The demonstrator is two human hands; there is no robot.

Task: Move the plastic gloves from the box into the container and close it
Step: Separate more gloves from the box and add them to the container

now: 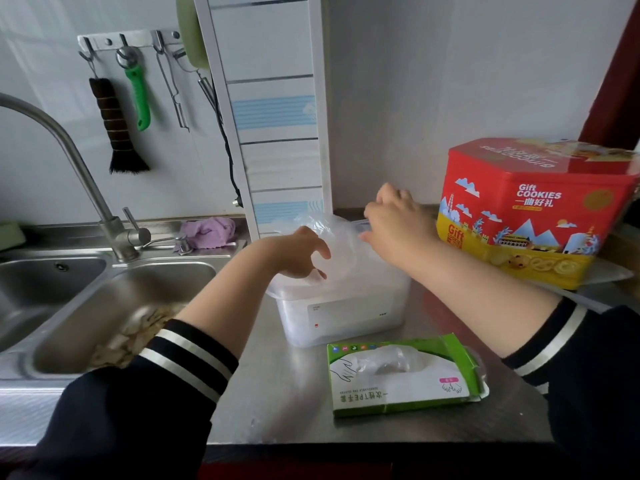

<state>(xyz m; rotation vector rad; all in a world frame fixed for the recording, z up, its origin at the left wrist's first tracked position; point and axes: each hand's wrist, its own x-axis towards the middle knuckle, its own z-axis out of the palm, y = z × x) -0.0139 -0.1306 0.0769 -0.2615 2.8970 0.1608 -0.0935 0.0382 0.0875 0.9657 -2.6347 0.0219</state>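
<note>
Just above the clear plastic container (341, 308), a bunch of thin see-through plastic gloves (334, 244) was gripped by curled left hand (299, 256) and right hand (398, 225), the opening lying straight below.

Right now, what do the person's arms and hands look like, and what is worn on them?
Both hands are bare: the left hand and right hand wear no gloves, rings or watch that I can see. Both forearms are uncovered. Each arm has a dark navy sleeve pushed up toward the elbow, ending in a ribbed cuff with two white stripes: left cuff, right cuff.
</note>
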